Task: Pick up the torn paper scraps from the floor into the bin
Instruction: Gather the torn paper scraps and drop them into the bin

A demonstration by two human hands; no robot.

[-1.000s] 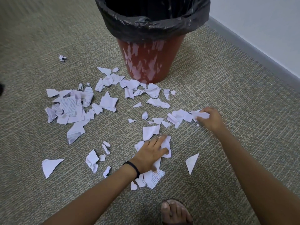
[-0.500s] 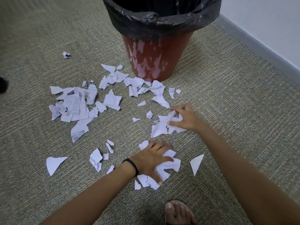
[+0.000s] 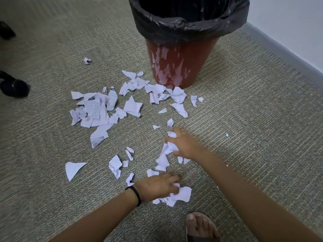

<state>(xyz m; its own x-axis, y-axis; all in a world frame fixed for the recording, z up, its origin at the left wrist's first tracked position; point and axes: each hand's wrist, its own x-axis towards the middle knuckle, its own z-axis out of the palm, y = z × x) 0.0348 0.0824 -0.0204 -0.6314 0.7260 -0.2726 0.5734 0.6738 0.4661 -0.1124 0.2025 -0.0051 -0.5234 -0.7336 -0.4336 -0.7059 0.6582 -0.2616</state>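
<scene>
Right hand — fingers curled round a bunch of paper scraps, presumably raking them together. Left hand — closed on a second bunch near the foot. Loose scraps — strewn over carpet towards the lined bin by the wall.

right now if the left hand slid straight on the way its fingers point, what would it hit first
The left hand points right along the carpet, so it would push into the crumpled scraps already at its fingers. Past them the carpet looks free.
</scene>
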